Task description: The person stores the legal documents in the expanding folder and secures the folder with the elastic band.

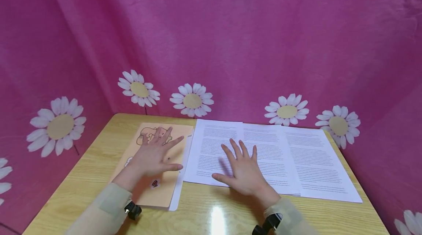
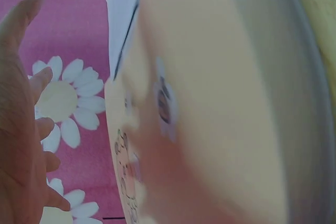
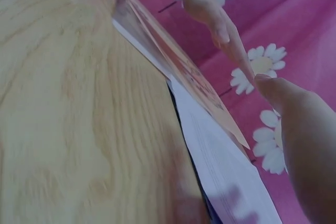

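Observation:
A peach-coloured folder or booklet (image 1: 166,187) with cartoon drawings on its cover lies at the left of the table, white paper (image 1: 176,194) showing past its right edge. Over it, fingers spread, is my left hand (image 1: 153,156); the left wrist view shows a gap between hand and cover. Printed sheets (image 1: 214,154) lie to the right in overlapping stacks, reaching a rightmost sheet (image 1: 316,165). My right hand (image 1: 245,174) hovers above the left and middle sheets with its fingers spread, casting a shadow on them. Neither hand holds anything.
The light wooden table (image 1: 197,205) reflects a bright glare near its front. Behind and beside it hangs a pink cloth (image 1: 224,44) printed with white daisies. Each wrist wears a black device, one on the left wrist (image 1: 133,210) and one on the right wrist (image 1: 268,224).

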{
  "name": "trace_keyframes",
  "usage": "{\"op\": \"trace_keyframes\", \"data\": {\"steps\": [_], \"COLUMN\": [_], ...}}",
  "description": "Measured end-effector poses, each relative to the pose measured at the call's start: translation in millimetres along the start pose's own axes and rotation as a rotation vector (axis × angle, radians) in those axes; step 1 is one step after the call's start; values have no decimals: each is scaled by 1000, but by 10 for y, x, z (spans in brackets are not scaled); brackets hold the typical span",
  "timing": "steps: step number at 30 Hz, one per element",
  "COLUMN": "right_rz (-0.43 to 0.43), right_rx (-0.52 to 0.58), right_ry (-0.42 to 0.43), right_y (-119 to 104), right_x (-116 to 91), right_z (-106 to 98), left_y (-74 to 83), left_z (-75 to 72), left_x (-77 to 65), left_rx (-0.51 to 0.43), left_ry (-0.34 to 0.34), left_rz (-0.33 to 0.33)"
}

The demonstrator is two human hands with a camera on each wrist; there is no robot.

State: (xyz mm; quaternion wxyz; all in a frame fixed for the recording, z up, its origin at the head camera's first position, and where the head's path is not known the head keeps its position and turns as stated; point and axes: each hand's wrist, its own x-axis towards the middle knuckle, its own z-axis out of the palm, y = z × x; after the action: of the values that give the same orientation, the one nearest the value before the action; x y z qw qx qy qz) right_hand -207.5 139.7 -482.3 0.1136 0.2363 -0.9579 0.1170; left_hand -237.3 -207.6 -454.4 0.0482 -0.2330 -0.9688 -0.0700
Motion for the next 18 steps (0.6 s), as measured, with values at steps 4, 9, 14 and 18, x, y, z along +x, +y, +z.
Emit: {"op": "trace_keyframes", "data": {"steps": [4,9,14,18], "right_rz": [-14,-34,-57,-75], "right_rx": [19,7,9,15], "right_ry": [-16,-37,-52,-64], "right_y": [-103,-223,-358,-454], "right_x": [26,47,80,112], "right_z": [69,148,221,297], "left_y": [-72,-122,-132,-136], "left_z": [49,79,88,103], "left_x": [-45,-90,-121,-142], "left_rx": [-1,9,-60,-115], "left_ry": [6,-18,-72,-133], "left_rz": [8,24,55,67]}}
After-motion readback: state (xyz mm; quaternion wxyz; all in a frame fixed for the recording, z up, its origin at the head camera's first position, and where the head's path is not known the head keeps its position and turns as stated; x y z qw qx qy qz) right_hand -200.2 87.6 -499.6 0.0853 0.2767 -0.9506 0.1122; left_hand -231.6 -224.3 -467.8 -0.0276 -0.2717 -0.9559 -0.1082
